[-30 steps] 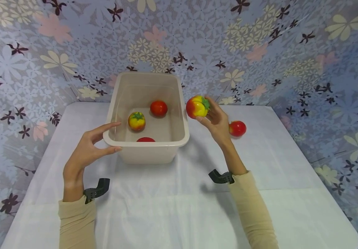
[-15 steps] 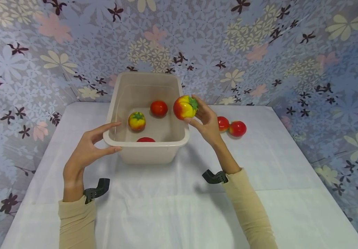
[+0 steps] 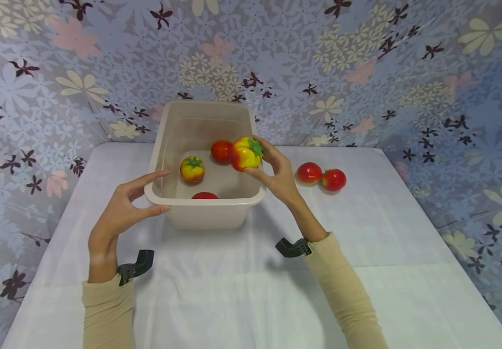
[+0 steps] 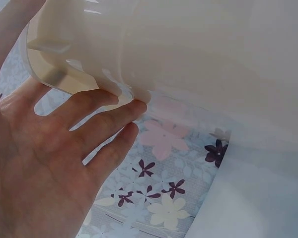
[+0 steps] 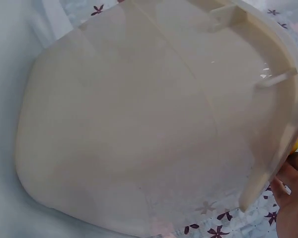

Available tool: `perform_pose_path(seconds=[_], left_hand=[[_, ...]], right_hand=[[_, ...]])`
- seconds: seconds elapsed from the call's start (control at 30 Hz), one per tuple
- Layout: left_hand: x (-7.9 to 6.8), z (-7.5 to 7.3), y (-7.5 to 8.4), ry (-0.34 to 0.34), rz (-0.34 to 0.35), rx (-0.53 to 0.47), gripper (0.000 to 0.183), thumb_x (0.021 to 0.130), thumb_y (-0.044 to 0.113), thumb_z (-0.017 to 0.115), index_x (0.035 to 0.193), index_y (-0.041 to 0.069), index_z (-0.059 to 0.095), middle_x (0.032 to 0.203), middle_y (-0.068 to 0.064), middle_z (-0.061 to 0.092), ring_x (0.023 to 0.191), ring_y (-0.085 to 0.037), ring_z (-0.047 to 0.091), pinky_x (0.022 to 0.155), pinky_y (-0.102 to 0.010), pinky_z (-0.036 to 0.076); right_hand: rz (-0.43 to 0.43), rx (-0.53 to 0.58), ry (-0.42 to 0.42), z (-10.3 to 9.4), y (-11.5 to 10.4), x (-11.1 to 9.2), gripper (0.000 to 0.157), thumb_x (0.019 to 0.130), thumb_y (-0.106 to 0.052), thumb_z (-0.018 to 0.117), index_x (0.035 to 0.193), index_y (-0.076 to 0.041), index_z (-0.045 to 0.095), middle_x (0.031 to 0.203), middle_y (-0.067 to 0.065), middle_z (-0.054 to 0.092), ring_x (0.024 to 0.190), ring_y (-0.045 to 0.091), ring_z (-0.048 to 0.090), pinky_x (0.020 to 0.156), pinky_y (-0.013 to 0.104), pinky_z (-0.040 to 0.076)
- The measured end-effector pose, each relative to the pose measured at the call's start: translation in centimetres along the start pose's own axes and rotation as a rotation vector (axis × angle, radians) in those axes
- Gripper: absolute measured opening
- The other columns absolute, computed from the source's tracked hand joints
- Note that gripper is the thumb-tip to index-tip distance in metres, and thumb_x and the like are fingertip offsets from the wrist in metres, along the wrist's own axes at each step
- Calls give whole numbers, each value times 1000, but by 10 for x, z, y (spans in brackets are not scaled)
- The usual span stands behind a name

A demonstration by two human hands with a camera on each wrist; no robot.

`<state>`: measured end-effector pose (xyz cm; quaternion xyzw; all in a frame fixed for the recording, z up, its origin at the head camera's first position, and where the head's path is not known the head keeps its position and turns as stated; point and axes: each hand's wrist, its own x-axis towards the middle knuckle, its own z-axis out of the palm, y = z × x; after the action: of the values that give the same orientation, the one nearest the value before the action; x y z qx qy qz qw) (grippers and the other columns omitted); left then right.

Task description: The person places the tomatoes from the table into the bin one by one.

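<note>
My left hand point(image 3: 117, 208) grips the near left corner of a beige plastic bin point(image 3: 216, 215), with a finger over the rim and the thumb against the front. In the left wrist view, the other fingers point(image 4: 107, 116) lie against the bin's outer wall. Over the bin's right side, my right hand point(image 3: 277, 174) holds a yellow-and-red toy tomato point(image 3: 243, 154) by its green-leafed end. Inside the bin sit another yellow-and-red tomato point(image 3: 192, 170), a red one point(image 3: 220, 150), and a third point(image 3: 205, 196) partly hidden by the front rim. The right wrist view shows mostly the bin's outside.
Two red tomatoes point(image 3: 309, 173) lie side by side on the white tablecloth point(image 3: 233, 300), right of the bin. A flowered cloth backdrop point(image 3: 277, 63) rises behind the table and along its sides. Each wrist wears a dark camera mount point(image 3: 293, 247).
My right hand has carried the yellow-and-red tomato leftward, from beside the bin to over its right side, uncovering a red tomato on the table. My left hand stays put.
</note>
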<state>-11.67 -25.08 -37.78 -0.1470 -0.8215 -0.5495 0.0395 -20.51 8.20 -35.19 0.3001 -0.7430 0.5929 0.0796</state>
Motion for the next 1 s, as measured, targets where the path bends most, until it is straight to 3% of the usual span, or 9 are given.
perform_pose_path(seconds=[0.13,0.37,0.43,0.67,1.0], left_hand=[[0,0,0,2,0,3,70,77,7,82,141,13,53,152,-18,41,142,-36,32,108,-70,29],[1,0,0,2,-9,8,71,77,8,82,141,14,53,152,-14,42,143,-35,32,108,-70,29],[1,0,0,2,-10,11,71,77,8,82,141,15,53,152,-13,42,143,-34,32,108,-70,29],[0,0,0,5,-6,14,71,77,7,82,141,14,53,152,-18,41,142,-36,32,107,-71,29],[-1,0,-1,11,22,20,71,76,5,82,140,13,54,150,-20,42,141,-35,33,107,-71,29]], right_hand=[[7,-5,-2,2,-16,-1,65,83,10,65,143,11,39,145,27,45,136,36,44,117,44,33],[-55,28,9,0,24,0,69,84,-1,71,146,-1,42,148,18,46,136,25,46,118,42,32],[-50,31,9,0,22,0,70,82,9,69,146,1,41,148,21,45,136,29,46,118,42,31],[-31,31,0,3,-7,-2,68,81,8,70,142,11,40,145,28,45,135,38,44,118,46,30],[-40,51,1,4,-5,-1,68,79,13,67,141,12,40,145,29,44,136,38,43,120,44,28]])
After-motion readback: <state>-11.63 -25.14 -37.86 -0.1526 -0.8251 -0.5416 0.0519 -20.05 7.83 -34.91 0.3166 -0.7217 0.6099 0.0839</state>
